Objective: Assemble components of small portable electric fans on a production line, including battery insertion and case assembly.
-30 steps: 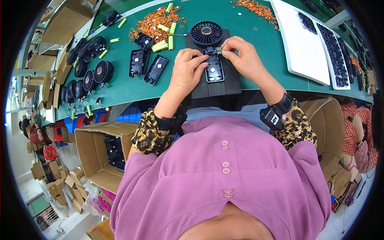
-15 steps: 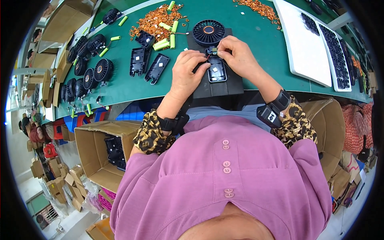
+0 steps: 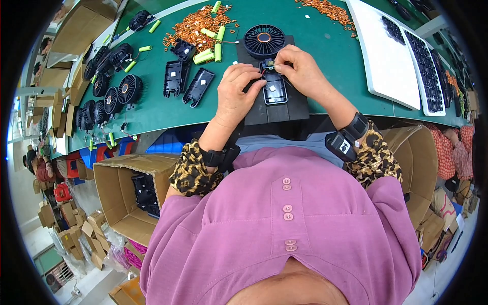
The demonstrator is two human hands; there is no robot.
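A black hand-held fan (image 3: 264, 41) lies on a dark block (image 3: 297, 105), its round grille at the far end and its opened handle shell (image 3: 275, 94) toward me. A white square sits inside the shell. At the shell's top is a small circuit board (image 3: 268, 64), with thin wires beside it. My left hand (image 3: 237, 90) grips the fan's left side, thumb on the shell edge and fingertips by the wires. My right hand (image 3: 302, 72) pinches at the board's right edge; its fingertips partly hide what they hold.
Left of the block lie loose black handle shells (image 3: 199, 87), green battery cells (image 3: 204, 56) and a heap of copper-coloured rings (image 3: 198, 28). More fans (image 3: 129, 89) stand farther left. White foam trays (image 3: 391, 61) lie right. Cardboard boxes (image 3: 117, 190) flank me below the table edge.
Both hands stay almost in place at the fan. Digits that glowed on the small board half a second ago no longer show clearly.
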